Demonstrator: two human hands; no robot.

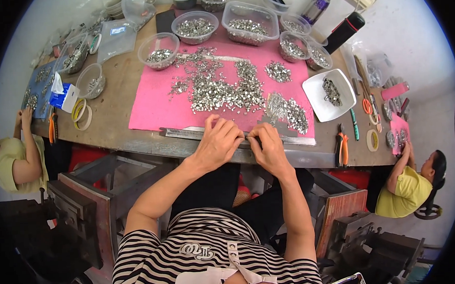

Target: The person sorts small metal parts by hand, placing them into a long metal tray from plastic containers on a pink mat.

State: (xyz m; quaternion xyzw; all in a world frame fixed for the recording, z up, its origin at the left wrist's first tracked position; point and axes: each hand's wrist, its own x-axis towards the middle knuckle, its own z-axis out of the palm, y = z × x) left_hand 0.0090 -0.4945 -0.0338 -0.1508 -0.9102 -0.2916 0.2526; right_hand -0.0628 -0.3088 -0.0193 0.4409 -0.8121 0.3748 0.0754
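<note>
My left hand (pixel 217 140) and my right hand (pixel 269 146) meet at the table's front edge, fingers bent and pinched close together. Whatever lies between the fingertips is too small and covered to make out. Under and beside them runs a long metal ruler-like strip (pixel 184 134) along the edge of a pink mat (pixel 149 99). Just beyond my hands spreads a large heap of small shiny metal pieces (pixel 225 94). To the right of it lie a pile of thin silvery pins (pixel 277 107) and a pile of small metal pieces (pixel 297 119).
Clear plastic tubs (pixel 194 27) of metal pieces line the back. At right are a white square dish (pixel 314 95), orange-handled pliers (pixel 342 146), a tape roll (pixel 372 140) and a black bottle (pixel 344 31). A blue tissue pack (pixel 64 97) stands left. A person (pixel 407 185) works at each side.
</note>
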